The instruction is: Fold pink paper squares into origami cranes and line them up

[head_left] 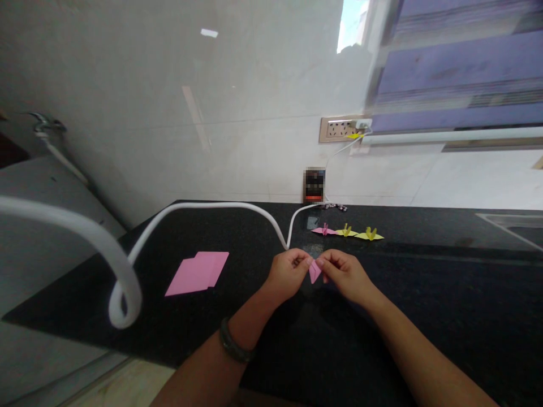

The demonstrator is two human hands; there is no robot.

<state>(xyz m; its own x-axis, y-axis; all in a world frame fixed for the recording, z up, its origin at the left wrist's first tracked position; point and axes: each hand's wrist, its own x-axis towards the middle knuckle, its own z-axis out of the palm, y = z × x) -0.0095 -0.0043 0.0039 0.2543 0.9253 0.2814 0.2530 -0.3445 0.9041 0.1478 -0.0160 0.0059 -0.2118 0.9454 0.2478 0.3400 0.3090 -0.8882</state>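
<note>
Between my two hands is a small folded piece of pink paper (314, 272), its point facing down toward me. My left hand (289, 275) pinches its upper left edge, and a dark bangle sits on that wrist. My right hand (344, 275) pinches the upper right edge with thumb and fingers. Beyond my hands, a pink paper crane (325, 230) stands in a row with two yellow paper cranes (358, 233). Pink paper sheets (197, 274) lie overlapping to the left of my left hand.
A thick white cable or flexible arm (220, 204) loops across the left of the black countertop (254, 339). A phone-like dark device (314, 185) leans on the tiled wall, near a thin white cord. A wall socket (339, 129) holds a plug. At right is a sink edge (509, 226).
</note>
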